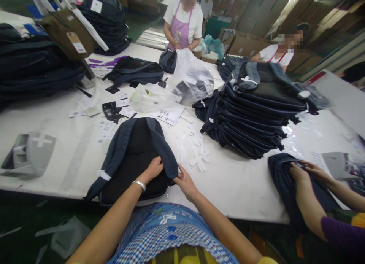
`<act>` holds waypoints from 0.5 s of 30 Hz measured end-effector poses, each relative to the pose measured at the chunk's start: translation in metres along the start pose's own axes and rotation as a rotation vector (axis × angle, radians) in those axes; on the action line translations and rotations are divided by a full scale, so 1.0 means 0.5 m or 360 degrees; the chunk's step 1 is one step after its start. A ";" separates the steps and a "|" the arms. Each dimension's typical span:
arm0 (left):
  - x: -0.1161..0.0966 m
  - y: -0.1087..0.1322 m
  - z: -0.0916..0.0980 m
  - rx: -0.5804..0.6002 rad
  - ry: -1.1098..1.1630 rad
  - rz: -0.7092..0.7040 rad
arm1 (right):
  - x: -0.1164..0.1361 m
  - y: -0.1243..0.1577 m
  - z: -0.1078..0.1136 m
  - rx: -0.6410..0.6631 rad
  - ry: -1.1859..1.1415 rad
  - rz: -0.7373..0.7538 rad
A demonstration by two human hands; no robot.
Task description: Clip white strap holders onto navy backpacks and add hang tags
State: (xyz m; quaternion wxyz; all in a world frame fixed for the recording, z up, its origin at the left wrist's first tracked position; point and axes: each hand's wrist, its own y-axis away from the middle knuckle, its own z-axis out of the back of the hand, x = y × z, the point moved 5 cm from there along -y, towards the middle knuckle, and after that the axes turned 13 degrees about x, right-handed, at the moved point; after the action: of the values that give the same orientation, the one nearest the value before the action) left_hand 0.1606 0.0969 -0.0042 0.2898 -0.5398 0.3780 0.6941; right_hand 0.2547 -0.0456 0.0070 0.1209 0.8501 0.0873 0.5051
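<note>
On my feed the dark backpack (pixel 134 153) lies at the near edge of the white worktop (pixel 228 191), its straps facing up, and I cannot see what is inside. My left hand (pixel 154 168) is closed on the inner edge of its right-hand strap (pixel 162 144), while my right hand (pixel 184 181) pinches the outer edge. Beyond, I see a clear plastic bag (pixel 189 66) with dark and pale pieces showing through it, and nearer, a flatter plastic bag (pixel 152 100) with something greenish showing in it. The grey box (pixel 42 146) to the left stands open; its contents are too blurred for me to name. To the right I have a tall stack of backpacks (pixel 251 119), and just this side of it a co-worker's hands (pixel 310 170) are on another backpack (pixel 285 180). I cannot see into the cardboard boxes (pixel 251 45) behind.
</note>
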 end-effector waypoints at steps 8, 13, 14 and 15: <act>0.006 -0.002 0.012 -0.0283 0.0083 0.0262 | -0.031 -0.026 0.028 -0.0081 0.0062 -0.0095; 0.023 0.020 -0.011 -0.0133 0.0564 0.0490 | -0.057 -0.040 0.037 -0.0083 0.0081 -0.0189; 0.026 0.028 -0.013 -0.0064 0.0652 0.0535 | -0.062 -0.039 0.039 -0.0082 0.0103 -0.0211; 0.028 0.037 -0.014 -0.0007 0.0738 0.0559 | -0.068 -0.038 0.041 -0.0080 0.0123 -0.0228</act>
State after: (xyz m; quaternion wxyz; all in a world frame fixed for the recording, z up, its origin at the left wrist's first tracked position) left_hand 0.1458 0.0806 -0.0147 0.0698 -0.6110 0.5203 0.5926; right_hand 0.2563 -0.0389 -0.0366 0.1745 0.8182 0.1397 0.5297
